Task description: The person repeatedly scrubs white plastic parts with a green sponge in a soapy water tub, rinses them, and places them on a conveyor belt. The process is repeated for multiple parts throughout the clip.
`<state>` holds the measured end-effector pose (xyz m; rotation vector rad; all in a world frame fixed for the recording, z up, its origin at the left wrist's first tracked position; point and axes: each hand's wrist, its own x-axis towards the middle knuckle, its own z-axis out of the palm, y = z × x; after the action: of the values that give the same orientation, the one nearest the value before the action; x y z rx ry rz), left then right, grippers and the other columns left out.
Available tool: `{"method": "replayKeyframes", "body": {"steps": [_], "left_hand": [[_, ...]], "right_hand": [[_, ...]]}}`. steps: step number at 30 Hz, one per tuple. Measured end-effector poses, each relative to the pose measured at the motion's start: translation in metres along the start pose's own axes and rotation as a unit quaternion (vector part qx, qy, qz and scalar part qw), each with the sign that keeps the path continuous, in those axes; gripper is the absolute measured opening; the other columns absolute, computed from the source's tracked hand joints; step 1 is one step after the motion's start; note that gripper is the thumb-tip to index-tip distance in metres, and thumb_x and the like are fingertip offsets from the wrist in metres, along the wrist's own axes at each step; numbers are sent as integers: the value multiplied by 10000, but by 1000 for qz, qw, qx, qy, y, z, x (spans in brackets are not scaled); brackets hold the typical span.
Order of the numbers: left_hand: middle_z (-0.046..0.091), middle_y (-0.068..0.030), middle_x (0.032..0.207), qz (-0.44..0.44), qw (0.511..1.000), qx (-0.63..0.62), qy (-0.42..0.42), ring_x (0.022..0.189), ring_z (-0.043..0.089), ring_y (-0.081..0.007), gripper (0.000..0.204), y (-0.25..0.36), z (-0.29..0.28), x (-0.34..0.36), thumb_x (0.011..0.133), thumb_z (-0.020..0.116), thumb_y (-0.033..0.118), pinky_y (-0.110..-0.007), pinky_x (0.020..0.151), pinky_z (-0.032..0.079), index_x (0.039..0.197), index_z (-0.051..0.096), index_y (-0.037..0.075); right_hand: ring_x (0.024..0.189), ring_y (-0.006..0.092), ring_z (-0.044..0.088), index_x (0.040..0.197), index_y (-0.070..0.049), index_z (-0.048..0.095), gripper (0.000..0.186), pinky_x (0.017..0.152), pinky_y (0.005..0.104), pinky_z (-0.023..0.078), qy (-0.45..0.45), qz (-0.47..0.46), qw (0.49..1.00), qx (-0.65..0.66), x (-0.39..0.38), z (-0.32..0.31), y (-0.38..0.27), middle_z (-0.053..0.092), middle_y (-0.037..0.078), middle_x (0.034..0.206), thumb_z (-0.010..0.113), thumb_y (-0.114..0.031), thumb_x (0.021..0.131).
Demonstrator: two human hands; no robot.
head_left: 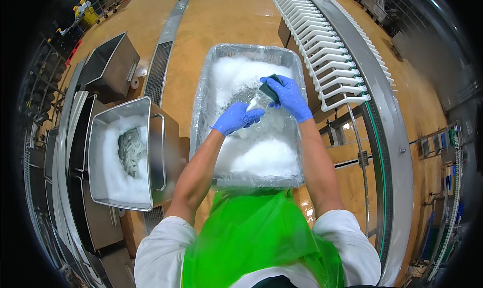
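Observation:
My left hand (237,118), in a blue glove, is closed on a small white piece (255,103) whose exact kind I cannot make out. Just beside it, my blue-gloved right hand (293,100) grips a dark green scouring pad (268,90). Both hands are over the middle of a grey tub (198,114) lined with clear plastic. White foam (269,157) floats at its near and far ends, with cloudy water between. The pad is close to the white piece; whether they touch is unclear.
To the left stands a steel bin (157,152) holding foam and several pale pieces (132,150). More steel bins (121,62) line that side. A conveyor (372,87) with white angled bars (327,62) curves along the right. A floor drain (160,69) runs across the wet floor.

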<state>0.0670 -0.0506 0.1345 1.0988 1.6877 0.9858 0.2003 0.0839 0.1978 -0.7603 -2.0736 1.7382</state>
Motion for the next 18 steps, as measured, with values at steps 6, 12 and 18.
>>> {"method": "replayKeyframes", "body": {"steps": [6,12,18], "left_hand": [[562,-4,633,28,999,6,46,526,496,-91,268,20,9,-6,736,781,298,-278,500,424,851,677,79],[540,8,656,16,999,-47,-19,528,479,-73,420,12,-6,-5,739,758,245,-248,452,392,1085,588,79],[511,7,683,39,996,-78,35,489,450,-71,373,5,-5,-8,726,684,179,-232,432,390,1053,553,57]], "right_hand": [[687,71,533,1009,-36,663,298,606,224,460,-67,-116,987,-85,19,19,36,616,11,798,618,-315,912],[627,48,508,913,-42,654,319,553,208,424,-194,-13,976,94,12,15,31,600,-9,757,555,-342,956],[551,79,512,928,-50,678,420,493,231,412,-166,16,975,149,23,29,36,578,5,633,441,-388,1000]]}}
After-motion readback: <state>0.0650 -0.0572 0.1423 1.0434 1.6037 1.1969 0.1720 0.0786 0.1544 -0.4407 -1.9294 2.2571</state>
